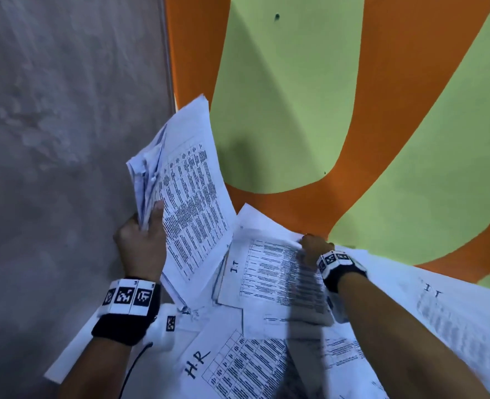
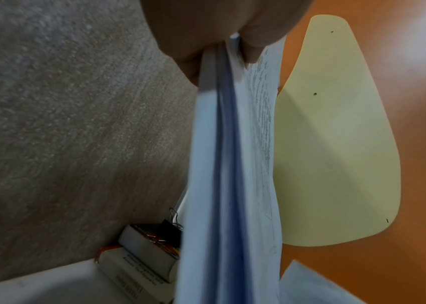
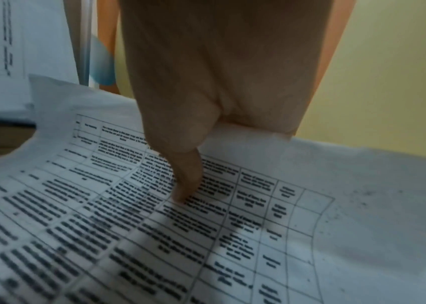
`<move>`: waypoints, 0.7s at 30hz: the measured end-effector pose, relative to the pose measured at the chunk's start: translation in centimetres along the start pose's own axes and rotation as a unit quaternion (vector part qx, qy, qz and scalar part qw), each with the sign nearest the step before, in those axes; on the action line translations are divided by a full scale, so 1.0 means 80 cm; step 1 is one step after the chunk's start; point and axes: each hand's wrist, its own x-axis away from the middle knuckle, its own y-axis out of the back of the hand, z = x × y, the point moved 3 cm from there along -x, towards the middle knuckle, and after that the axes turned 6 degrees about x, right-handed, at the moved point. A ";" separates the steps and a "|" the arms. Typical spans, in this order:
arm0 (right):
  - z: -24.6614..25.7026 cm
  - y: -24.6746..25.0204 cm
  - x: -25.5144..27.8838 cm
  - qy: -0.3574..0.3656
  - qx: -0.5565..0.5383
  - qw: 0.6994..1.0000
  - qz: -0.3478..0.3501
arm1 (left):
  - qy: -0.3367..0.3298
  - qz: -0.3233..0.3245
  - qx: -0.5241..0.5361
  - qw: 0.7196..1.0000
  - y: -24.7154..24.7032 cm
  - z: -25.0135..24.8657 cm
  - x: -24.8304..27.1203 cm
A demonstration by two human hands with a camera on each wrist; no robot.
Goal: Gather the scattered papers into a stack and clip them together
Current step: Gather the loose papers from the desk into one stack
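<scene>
Several printed papers gathered into a held stack (image 1: 186, 197), tilted up off the orange-and-green surface (image 1: 281, 110), gripped at its lower edge by the left hand (image 1: 141, 243) with fingers curled round it. Just right of that stack, more loose papers (image 1: 267, 355) overlapping flat on the surface, some marked "I.T" and "H.R". Right hand (image 1: 313, 247) on the far edge of the top sheet (image 1: 269, 272) right of the stack, thumb pressed on its print, fingers tucked under the edge, pinching it. Black binder clip (image 2: 171, 228) left of the stack, atop a small box (image 2: 146, 253).
</scene>
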 end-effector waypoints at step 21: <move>-0.147 0.113 0.106 0.052 -0.355 0.916 -0.180 | 0.057 -0.069 0.039 0.995 0.015 0.024 -0.038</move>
